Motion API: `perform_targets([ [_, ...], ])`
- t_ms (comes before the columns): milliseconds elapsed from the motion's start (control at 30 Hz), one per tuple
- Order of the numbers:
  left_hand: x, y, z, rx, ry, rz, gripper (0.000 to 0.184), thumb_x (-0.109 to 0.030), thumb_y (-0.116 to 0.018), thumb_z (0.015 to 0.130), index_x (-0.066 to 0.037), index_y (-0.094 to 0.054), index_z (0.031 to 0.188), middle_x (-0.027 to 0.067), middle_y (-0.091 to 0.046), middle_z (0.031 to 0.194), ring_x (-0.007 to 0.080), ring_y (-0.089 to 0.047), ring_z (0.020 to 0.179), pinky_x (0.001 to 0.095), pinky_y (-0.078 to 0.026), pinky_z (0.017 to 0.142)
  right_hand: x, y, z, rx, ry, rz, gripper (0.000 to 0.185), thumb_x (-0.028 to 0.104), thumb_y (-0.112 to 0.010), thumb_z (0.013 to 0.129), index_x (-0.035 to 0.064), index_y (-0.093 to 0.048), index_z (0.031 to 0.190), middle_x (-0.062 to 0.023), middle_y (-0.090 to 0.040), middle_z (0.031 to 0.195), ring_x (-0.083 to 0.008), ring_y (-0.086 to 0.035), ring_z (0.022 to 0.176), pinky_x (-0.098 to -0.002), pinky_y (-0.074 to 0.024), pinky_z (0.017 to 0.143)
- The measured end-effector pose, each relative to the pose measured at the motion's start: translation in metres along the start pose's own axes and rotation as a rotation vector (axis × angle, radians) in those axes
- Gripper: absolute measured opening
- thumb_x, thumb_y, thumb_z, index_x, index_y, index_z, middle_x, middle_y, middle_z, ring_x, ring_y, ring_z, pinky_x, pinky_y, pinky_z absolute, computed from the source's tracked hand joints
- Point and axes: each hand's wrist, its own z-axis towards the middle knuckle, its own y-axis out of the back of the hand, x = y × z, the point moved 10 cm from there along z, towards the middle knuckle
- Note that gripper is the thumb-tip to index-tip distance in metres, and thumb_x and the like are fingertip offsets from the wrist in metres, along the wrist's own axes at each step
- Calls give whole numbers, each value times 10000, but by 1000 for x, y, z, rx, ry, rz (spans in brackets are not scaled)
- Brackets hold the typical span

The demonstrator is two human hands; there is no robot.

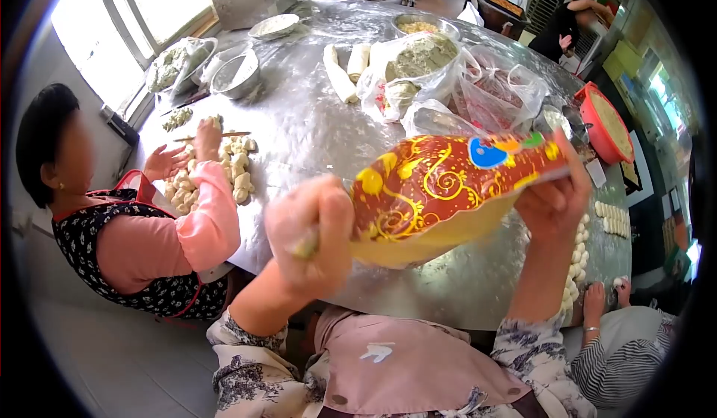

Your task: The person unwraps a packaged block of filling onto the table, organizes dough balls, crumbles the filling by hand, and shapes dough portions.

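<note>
both hands are busy with one thing: the left hand (310,231) is a fist clamped on one end of a printed sheet (448,186), and the right hand (556,186) is pinching the other end. they're well apart, with the sheet held up over the near side of the worktop (291,123). i'd call that bit mid-handling, but can't tell whether it's an opened-out bag or a flat piece. it's shiny red-brown with yellow swirls, bowed in the middle, and the near edge is wavy and pale yellow. the left fist is blurry, fwiw.

as for progress, looks like plenty is shaped: plump pale pieces (579,261) line up on the right, with neat rows (612,219) beyond. to the left, a co-worker's hands (208,140) are at a heap of lumpy dough chunks (239,166).

plenty left too, i reckon: two smooth pale logs (340,75) lie far-centre beside a soft greyish mass (422,56) in crinkly clear plastic. far left there's a floury steel bowl (235,75); far right, a red plastic basin (609,123).
</note>
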Motion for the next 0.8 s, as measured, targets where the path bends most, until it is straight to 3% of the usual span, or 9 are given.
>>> perform_targets([
  [100, -25, -33, -26, -49, -129, -25, 235, -59, -546, 915, -85, -473, 693, 50, -447, 586, 198, -469, 468, 344, -361, 407, -7, -8, 47, 63, -87, -19, 325, 280, -501, 984, 75, -588, 748, 66, -412, 485, -8, -287, 338, -177, -202, 300],
  [133, -37, -54, -25, 158, -123, 0, 233, -78, -577, 895, -89, -467, 689, 55, -441, 586, 219, -486, 475, 351, -378, 423, -16, -13, 64, 117, -144, -52, 305, 260, -528, 969, 82, -583, 729, 67, -418, 495, -5, -291, 344, -176, -205, 306],
  [367, -10, -159, -71, 431, 186, -45, 342, -380, -622, 899, -57, -516, 938, 113, -542, 734, 318, -590, 612, 397, -472, 539, -75, -42, 78, 201, -367, -739, 148, 177, -650, 880, 60, -616, 797, 7, -603, 665, -12, -432, 428, -159, -308, 378],
  [467, -24, -145, -73, 504, 66, -333, 392, -389, -623, 898, -55, -538, 1083, 103, -570, 759, 300, -617, 638, 361, -496, 576, -70, -38, 67, 199, -380, -819, 129, 161, -655, 872, 35, -655, 844, -6, -641, 705, -15, -458, 442, -154, -331, 395],
  [500, -15, -134, -71, 567, 135, -333, 334, -291, -623, 889, -52, -553, 1110, 124, -623, 900, 316, -639, 819, 376, -516, 701, -69, -33, 66, 209, -389, -819, 128, 158, -656, 870, 33, -657, 842, -5, -643, 707, -14, -462, 445, -151, -334, 398],
  [600, 34, -46, -52, -162, 140, -131, 87, -80, -601, 864, 2, -628, 869, 117, -593, 670, 211, -598, 548, 311, -464, 514, -65, -25, 62, 242, -403, -811, 124, 146, -654, 863, 25, -665, 840, -6, -648, 712, -9, -479, 460, -146, -346, 412],
  [633, 66, -36, -48, -185, 391, -77, 183, -129, -617, 874, 26, -618, 971, 140, -644, 830, 215, -626, 691, 330, -477, 585, -68, -20, 63, 256, -407, -800, 122, 144, -652, 863, 24, -665, 842, -7, -647, 711, -9, -480, 462, -146, -347, 413],
  [733, 103, -57, -15, -6, 228, 40, 467, -216, -638, 888, 29, -494, 1259, 198, -571, 1176, 283, -556, 1093, 359, -442, 924, -78, -20, 64, 298, -420, -788, 118, 137, -651, 855, 20, -669, 853, -13, -653, 717, -14, -499, 479, -146, -358, 423],
  [800, 100, -84, -3, 200, 132, -157, 504, -232, -651, 889, 32, -469, 1278, 185, -569, 1182, 260, -547, 1121, 358, -416, 982, -83, -41, 57, 316, -438, -823, 118, 137, -654, 850, 19, -668, 856, -16, -655, 720, -18, -514, 491, -146, -366, 429],
])
